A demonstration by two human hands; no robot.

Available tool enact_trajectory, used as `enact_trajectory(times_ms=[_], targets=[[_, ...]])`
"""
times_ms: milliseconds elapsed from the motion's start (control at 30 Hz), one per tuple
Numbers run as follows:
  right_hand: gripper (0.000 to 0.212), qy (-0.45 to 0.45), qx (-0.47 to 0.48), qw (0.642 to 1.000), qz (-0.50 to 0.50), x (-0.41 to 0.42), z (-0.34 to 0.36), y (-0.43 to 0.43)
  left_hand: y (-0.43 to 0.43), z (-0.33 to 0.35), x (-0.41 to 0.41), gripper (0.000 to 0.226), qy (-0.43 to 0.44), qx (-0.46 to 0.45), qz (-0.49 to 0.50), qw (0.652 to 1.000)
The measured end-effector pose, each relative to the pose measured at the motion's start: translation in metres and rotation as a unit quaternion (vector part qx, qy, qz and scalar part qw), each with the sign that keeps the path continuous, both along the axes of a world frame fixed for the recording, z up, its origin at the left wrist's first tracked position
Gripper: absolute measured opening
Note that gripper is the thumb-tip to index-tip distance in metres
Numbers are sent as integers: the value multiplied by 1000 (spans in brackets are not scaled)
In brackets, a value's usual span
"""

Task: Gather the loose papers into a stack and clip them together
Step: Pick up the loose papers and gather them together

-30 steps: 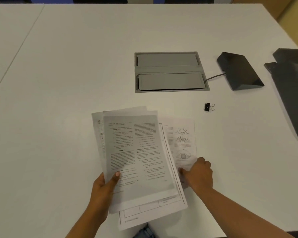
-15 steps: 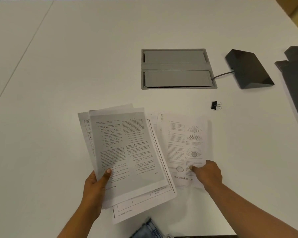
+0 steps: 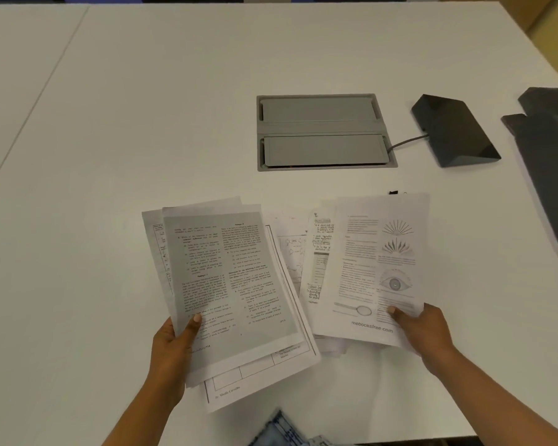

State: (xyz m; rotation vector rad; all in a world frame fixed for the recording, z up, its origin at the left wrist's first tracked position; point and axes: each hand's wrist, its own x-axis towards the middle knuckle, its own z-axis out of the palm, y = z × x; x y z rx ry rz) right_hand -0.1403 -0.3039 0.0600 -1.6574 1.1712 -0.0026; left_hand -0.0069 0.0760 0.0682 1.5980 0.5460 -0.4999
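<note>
While reaching over the desk (image 3: 142, 107), clamps fanned papers (image 3: 232, 284) in the left grip (image 3: 171, 346), thumb on top; pinches the eye-diagram sheet (image 3: 377, 268) in the right grip (image 3: 429, 333), binder clip (image 3: 393, 192) at its far edge.

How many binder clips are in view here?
1. A black binder clip sits on the table just beyond the far edge of the eye-diagram sheet gripped by the right hand, mostly hidden by it. More could lie under the papers.

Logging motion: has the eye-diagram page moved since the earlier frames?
Yes. The right hand has drawn the eye-diagram page rightward; its top edge now reaches the clip, past the right edge of the hatch.
</note>
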Motion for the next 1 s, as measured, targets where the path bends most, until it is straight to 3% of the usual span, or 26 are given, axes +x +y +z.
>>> enact_trajectory(times_ms=[233,267,367,533,733,833,1000], targets=[[36,-91,66,992,-54,-9,17,-21,-2,3,10,22,-16,10,-17,1000],[42,-106,74,990,-52,-10,19,-23,-4,3,10,20,-21,14,-20,999],[84,-138,102,985,-32,-12,24,-25,-11,6,10,26,-25,19,-28,999],[49,-168,184,968,14,-4,33,-10,-31,15,8,24,-10,-7,-52,999],[37,-163,232,955,91,17,38,23,-57,30,4,28,14,-74,-98,992],[41,-161,244,949,122,26,32,35,-70,38,4,32,25,-106,-120,987],[38,-131,283,935,166,35,29,43,-90,49,7,38,48,-77,-157,983]])
